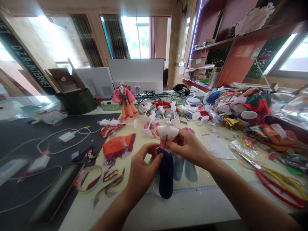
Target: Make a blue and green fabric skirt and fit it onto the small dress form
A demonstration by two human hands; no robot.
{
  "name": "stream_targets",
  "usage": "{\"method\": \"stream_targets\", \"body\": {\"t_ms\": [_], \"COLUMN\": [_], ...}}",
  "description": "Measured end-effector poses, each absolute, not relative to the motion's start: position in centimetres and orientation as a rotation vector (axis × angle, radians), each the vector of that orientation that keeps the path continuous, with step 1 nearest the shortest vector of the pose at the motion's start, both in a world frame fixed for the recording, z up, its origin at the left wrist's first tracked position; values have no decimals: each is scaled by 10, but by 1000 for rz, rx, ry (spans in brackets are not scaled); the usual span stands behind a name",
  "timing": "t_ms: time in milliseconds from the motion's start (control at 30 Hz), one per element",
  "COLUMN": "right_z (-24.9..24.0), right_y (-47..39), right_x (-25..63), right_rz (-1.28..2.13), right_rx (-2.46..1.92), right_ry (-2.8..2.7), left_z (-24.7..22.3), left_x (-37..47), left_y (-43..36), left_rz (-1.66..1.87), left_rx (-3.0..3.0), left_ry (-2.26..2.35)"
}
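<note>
A small white doll mannequin stands upright in front of me with a pink cloth band around its waist. From the waist hang a dark blue cloth strip with a rounded end and pale blue-green strips. My left hand pinches the top edge of the dark blue strip between thumb and fingers. My right hand is closed at the mannequin's waist, its thumb and fingertips pressed on the waistband. The mannequin's stand is mostly hidden behind the strips.
Scissors with red and yellow handles lie at right. A tape roll, orange cloth and a phone are at left. Behind are white mannequins, a dressed pink-and-orange doll figure and heaped fabrics. A ruler lies in front.
</note>
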State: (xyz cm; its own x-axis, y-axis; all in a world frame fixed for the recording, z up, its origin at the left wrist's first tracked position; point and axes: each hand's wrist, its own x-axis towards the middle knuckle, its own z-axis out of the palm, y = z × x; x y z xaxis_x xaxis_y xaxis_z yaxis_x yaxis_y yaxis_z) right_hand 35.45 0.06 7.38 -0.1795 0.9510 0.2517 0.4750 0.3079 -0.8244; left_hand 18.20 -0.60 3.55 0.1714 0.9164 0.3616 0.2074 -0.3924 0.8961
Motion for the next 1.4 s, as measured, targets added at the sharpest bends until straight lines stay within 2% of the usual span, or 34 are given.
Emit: {"method": "stream_targets", "body": {"t_ms": [533,833,1200,1400], "right_z": [86,85,82,80], "right_y": [0,0,-2,-4], "right_x": [364,363,360,357], "right_rz": [720,784,681,722], "right_rx": [-1168,-1117,-1167,-1188], "right_ry": [-2029,-2020,-1986,-1912], "left_z": [66,82,70,68], "left_x": [143,135,119,116], "left_y": [20,35,39,38], "left_rz": [885,741,729,638], "left_rx": [2101,2200,1616,1507], "left_ry": [654,633,551,491]}}
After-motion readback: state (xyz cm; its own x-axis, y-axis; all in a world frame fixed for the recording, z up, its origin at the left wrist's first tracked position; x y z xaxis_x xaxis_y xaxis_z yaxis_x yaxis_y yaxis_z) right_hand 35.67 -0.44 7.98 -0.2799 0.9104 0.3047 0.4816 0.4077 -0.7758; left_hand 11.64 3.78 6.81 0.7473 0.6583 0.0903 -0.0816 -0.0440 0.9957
